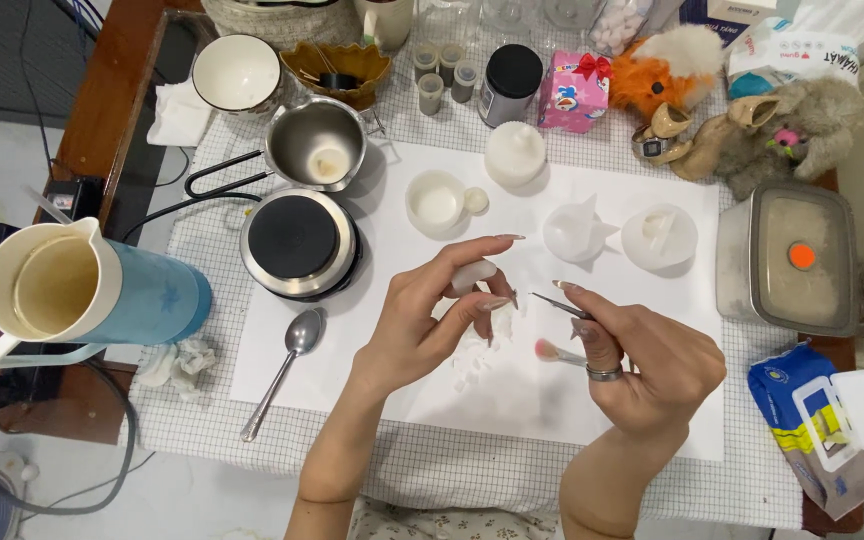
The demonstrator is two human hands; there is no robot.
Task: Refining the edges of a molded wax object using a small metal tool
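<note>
Nearest to me, my right hand was closed around a thin metal tool, pinched between thumb and forefinger with its tip aimed left; whether it was tweezers or a pick I could not tell, and a pink-tipped piece poked out under the same fingers. Just to the left, my left hand was clamped on a small white wax piece, held at its edges by thumb and fingertips above the white paper sheet, the tool tip near it but apart. I judged the piece light, stiff and brittle, likely to crumble under a hard squeeze and a little slick, so a hold at the thicker rim with gentle pressure seemed best. White crumbs lay on the paper below. Further left rested a metal spoon and a blue jug. Beyond stood a small round hotplate, a steel pot, a white cup-shaped mould and two clear moulds. A lidded container sat at the right, soft toys at the back.
</note>
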